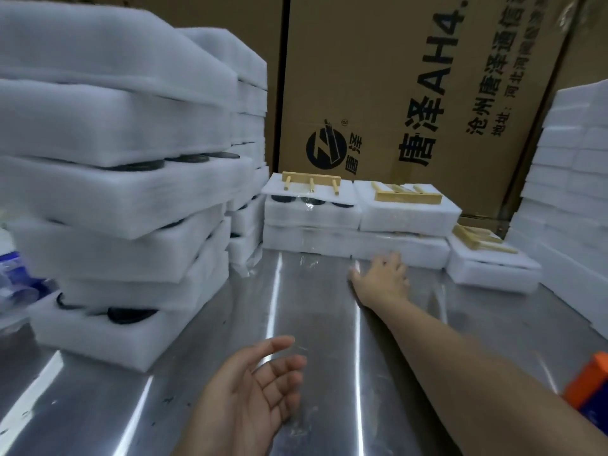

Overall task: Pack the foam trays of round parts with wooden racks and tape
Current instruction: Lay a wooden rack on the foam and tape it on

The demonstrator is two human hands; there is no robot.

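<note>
Both hands are empty: the right hand [381,278] reaches, fingers spread, toward the taped foam trays [355,243]; the left hand [256,386] hovers palm-up, relaxed.

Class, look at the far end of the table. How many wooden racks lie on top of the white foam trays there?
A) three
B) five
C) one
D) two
A: a left rack, a middle rack and a right rack each lie on a foam tray in front of the cardboard box.
</note>
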